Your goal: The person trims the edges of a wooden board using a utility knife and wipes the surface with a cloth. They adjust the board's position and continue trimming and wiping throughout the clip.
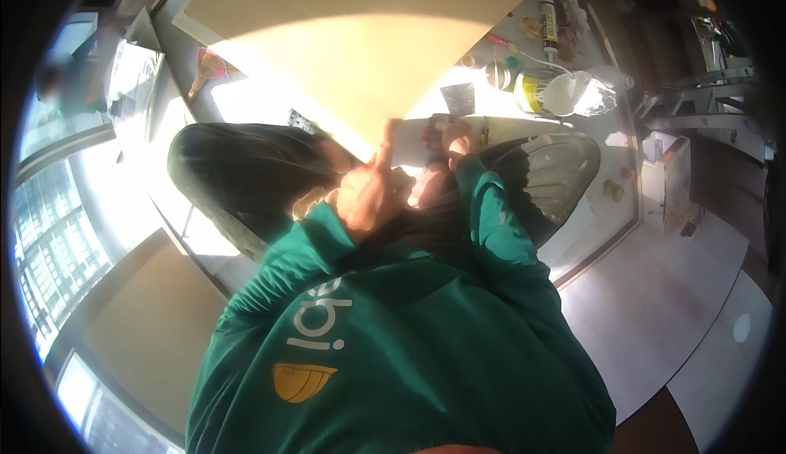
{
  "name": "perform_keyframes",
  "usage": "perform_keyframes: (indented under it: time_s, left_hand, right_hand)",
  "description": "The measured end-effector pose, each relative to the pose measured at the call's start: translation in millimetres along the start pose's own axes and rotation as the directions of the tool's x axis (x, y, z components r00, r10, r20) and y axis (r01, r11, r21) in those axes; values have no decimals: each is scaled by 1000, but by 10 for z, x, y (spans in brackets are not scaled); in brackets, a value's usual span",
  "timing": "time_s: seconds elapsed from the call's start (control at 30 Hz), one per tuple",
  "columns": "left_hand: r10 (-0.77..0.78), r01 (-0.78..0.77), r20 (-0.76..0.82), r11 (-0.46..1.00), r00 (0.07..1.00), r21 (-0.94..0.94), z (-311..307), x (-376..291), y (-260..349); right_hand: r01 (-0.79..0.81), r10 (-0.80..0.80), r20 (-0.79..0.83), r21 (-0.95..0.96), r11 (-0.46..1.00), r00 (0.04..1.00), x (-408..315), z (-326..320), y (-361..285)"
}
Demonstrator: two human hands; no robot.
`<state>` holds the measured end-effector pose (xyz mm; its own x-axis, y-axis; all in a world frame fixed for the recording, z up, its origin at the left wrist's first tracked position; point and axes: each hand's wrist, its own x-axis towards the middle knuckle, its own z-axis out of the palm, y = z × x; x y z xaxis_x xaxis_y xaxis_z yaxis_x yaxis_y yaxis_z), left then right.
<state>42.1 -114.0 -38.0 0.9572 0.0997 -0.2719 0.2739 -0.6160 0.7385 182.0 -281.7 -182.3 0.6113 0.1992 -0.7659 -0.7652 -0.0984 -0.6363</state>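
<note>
A large pale wood-coloured panel [344, 42] lies before me, one narrow corner pointing towards my lap. My left hand [365, 196] is at that corner, one finger stretched along its edge and the others curled. Pale crumpled material [310, 201] shows beside this hand; whether the hand grips it is unclear. To the right, my right hand [455, 138] has its fingers bent round a small dark piece [439, 121], partly hidden by the fingers. Just beyond it lies a dark grey flat sheet [459, 99]. My bare foot [430, 185] shows between the hands.
At right are a clear plastic bottle [534, 93] with a yellow label, a sealant cartridge [549, 27] and a round lid [497, 76]. A brush [207, 70] lies left of the panel. Beyond the right edge stand a white box [666, 171] and a ladder [706, 107]. A person [67, 82] is far left.
</note>
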Motion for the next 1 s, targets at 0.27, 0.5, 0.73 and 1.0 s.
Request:
perform_keyframes:
  time_s: [0.27,0.5,0.73,1.0]
  left_hand:
    - [-40,36,25,988,999,152,191,36,148]
    - [36,-34,-101,999,994,14,174,106,151]
    - [12,-13,19,999,1000,40,120,-9,179]
    - [89,-88,16,993,996,-76,126,9,187]
  right_hand:
    - [-122,-88,-283,-646,754,955,1489,-348,524]
    - [-466,-205,-599,-759,456,774,1877,-1117,775]
    - [-634,-43,-743,-598,489,668,1419,-1363,865]
    - [-445,-152,-497,-851,280,854,1217,-1509,858]
